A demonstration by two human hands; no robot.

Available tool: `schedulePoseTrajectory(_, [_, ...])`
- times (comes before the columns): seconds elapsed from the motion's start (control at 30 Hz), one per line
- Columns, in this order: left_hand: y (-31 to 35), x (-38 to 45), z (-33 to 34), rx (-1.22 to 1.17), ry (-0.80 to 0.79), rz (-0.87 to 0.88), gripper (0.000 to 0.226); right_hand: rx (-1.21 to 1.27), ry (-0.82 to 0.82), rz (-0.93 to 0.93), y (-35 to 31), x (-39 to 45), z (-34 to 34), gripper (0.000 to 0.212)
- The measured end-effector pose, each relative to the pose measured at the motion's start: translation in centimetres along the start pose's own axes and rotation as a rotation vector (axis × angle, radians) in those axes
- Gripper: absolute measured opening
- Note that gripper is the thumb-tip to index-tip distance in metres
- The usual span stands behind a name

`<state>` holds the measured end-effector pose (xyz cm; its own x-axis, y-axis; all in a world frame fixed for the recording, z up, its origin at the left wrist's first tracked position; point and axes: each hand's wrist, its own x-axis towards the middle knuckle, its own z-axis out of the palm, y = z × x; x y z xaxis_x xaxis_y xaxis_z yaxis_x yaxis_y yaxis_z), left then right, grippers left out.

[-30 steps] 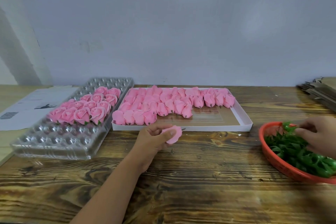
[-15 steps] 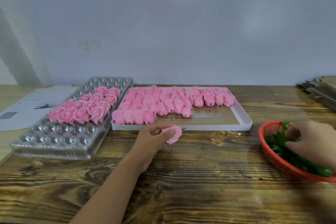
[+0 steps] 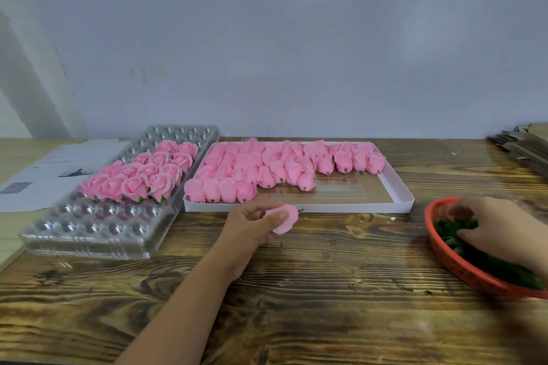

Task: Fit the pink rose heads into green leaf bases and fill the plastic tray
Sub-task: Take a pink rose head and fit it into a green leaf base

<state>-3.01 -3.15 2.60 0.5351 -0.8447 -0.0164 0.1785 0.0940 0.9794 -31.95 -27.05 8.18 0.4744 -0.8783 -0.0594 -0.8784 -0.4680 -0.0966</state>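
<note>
Rose head (image 3: 284,218) held in left grip (image 3: 252,225) just before white box's edge (image 3: 326,208); right grip (image 3: 492,228) unclear.

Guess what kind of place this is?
Probably a small craft assembly or packing bench, not a home table. Clues: a clear plastic tray of molded cells partly filled with finished roses, a white box of loose pink rose heads, and a red basket of green leaf bases on a bare wooden worktable.

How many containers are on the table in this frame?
3: the clear plastic tray at left, the white box of rose heads in the middle, the red basket of leaf bases at right, partly cut off.
</note>
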Motion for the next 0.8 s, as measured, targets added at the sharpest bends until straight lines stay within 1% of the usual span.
schedulePoseTrajectory(0.1, [0.0,0.0,0.0,0.002,0.0,0.001,0.035,-0.015,0.037,-0.005,0.3,0.4,0.1,0.036])
schedulePoseTrajectory(0.17, [-0.1,0.1,0.0,0.003,0.002,0.004,0.036,-0.063,0.033,-0.036,0.3,0.6,0.4,0.031])
schedulePoseTrajectory(0.27, [-0.1,0.0,0.0,-0.008,-0.003,0.004,0.035,-0.087,0.028,-0.071,0.5,0.9,0.8,0.01])
schedulePoseTrajectory(0.37, [0.0,0.0,0.0,-0.014,-0.008,0.008,0.034,-0.033,0.079,-0.072,1.1,1.2,0.8,0.018])
schedulePoseTrajectory(0.47, [0.0,0.0,-0.1,-0.01,-0.008,0.005,0.034,0.011,0.104,-0.051,1.5,1.1,0.2,0.017])
schedulePoseTrajectory(0.57, [-0.1,0.1,-0.1,-0.008,-0.009,-0.007,0.035,0.067,0.162,-0.053,1.6,1.1,-0.3,0.019])
schedulePoseTrajectory(0.63, [-0.1,0.2,-0.1,-0.006,-0.005,-0.013,0.037,0.106,0.195,-0.056,1.4,0.9,-0.6,0.016])
schedulePoseTrajectory(0.73, [0.0,0.1,0.0,0.003,-0.008,-0.008,0.037,0.247,0.267,-0.073,0.3,0.0,-0.7,0.032])
schedulePoseTrajectory(0.8, [0.0,0.1,0.0,0.009,-0.003,-0.009,0.039,0.355,0.301,-0.187,-1.5,-1.0,-0.6,0.038])
